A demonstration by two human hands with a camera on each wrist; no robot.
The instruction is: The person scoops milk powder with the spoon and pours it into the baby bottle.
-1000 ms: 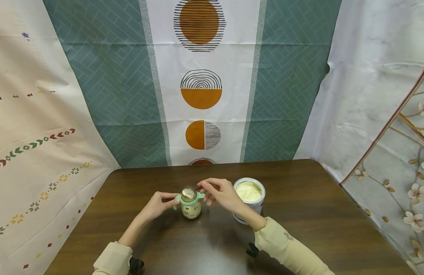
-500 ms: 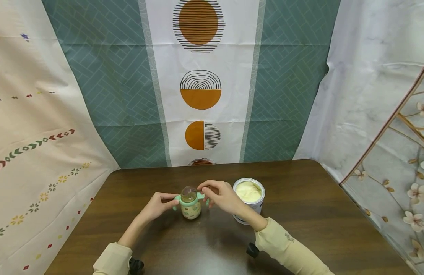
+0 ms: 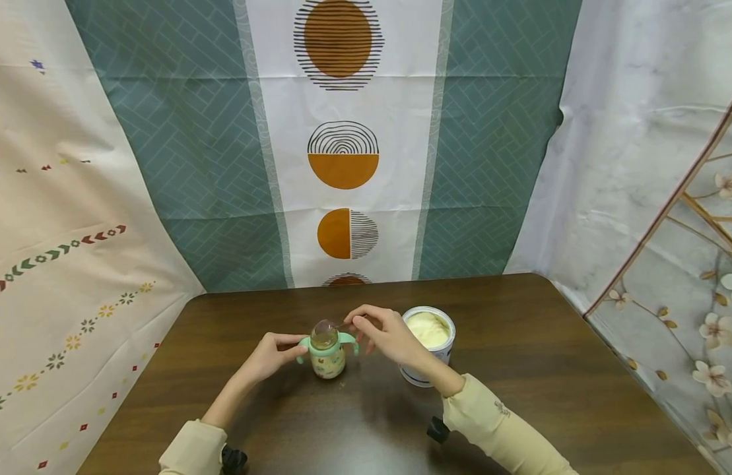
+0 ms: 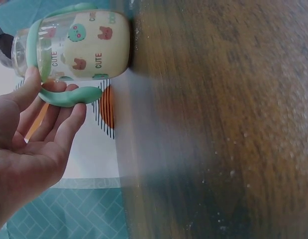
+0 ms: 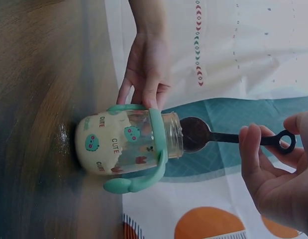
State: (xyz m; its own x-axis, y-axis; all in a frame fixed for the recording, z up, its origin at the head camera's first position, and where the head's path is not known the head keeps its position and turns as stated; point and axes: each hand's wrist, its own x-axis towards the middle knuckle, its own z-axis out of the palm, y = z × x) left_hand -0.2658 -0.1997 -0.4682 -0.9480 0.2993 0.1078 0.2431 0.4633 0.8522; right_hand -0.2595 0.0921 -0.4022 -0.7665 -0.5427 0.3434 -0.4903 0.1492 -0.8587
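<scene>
A clear baby bottle (image 3: 328,363) with green handles and printed animals stands upright on the table, pale powder filling its lower part. My left hand (image 3: 269,357) pinches its left handle (image 4: 69,96) between thumb and fingers. From the right, my right hand (image 3: 386,335) holds the ring-ended handle of a dark, see-through measuring scoop (image 5: 195,134). The scoop's bowl is tipped over the bottle's open mouth (image 5: 173,135), its rounded back turned up in the head view. No powder shows through the bowl.
Just right of the bottle, partly behind my right forearm, stands an open can (image 3: 444,356) of pale powder. Small powder specks (image 3: 342,384) lie on the brown table (image 3: 520,382) near the bottle. Patterned cloths (image 3: 354,165) hang behind and at both sides.
The scoop held pale powder a second ago over the bottle's mouth; it has since been turned over and the powder is gone from it. My right hand rose slightly; the left stayed put.
</scene>
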